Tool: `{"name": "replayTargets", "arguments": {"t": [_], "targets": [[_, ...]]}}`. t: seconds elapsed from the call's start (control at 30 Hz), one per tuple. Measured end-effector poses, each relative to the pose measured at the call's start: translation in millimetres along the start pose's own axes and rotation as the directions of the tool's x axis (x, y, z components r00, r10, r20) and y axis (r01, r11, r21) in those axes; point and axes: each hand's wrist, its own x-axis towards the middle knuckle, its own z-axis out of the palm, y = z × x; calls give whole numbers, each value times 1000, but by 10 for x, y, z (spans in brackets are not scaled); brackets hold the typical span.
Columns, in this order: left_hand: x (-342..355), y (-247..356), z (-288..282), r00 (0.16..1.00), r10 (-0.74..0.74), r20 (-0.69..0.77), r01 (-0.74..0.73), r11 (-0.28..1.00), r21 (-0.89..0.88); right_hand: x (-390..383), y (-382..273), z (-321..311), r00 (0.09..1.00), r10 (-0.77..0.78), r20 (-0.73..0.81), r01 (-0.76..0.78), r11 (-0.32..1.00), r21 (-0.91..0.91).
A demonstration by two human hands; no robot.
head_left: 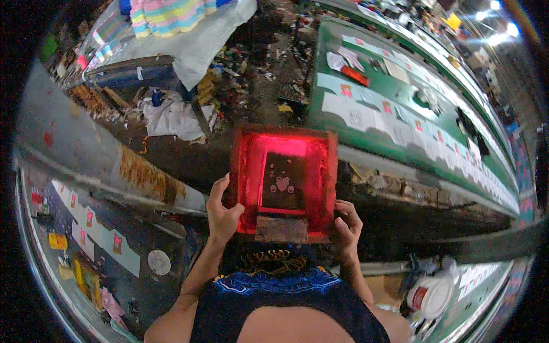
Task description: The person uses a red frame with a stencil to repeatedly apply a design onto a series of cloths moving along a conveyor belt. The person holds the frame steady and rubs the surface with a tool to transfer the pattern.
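Note:
A screen printing frame [329, 171], stained red and pink, is held up in front of my body. Through its dark middle a small heart-like design with round shapes shows pale. At the near side a brownish block or strip [281, 228] lies across the frame; its kind is unclear. My left hand [223, 208] grips the frame's left edge, thumb on the near corner. On the opposite edge my right hand [347, 226] is closed around the side near the lower corner. The fingers beneath the frame are partly hidden.
A long green printing table [377, 63] at the right bears rows of white and pale-blue fabric pieces with red prints. Behind left, a table carries striped cloth [171, 17]. A rusty beam [137, 166] runs at left. A white bucket [432, 297] stands near right; scraps litter the floor.

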Motion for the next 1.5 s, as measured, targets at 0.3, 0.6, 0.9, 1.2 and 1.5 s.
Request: {"name": "replayTargets", "arguments": {"t": [0.3, 0.6, 0.9, 1.2, 1.5], "targets": [[945, -320, -5, 952, -62, -301, 104, 987, 125, 1913, 215, 652, 950, 13, 311, -34, 998, 62], [1592, -887, -370, 709, -93, -699, 275, 949, 152, 3574, 498, 2407, 746, -56, 663, 50, 998, 28], [2199, -1209, -981, 392, -76, -917, 421, 901, 106, 4443, 482, 4350, 433, -31, 901, -91, 993, 78], [2769, -1463, -1501, 102, -21, -995, 421, 907, 24, 5028, 653, 6068, 99, -130, 986, 124, 985, 118], [3466, -2070, -2452, 35, 34, -999, 541, 840, 47, 5305, 766, 7739, -23, -163, 986, 67, 984, 165]]}}
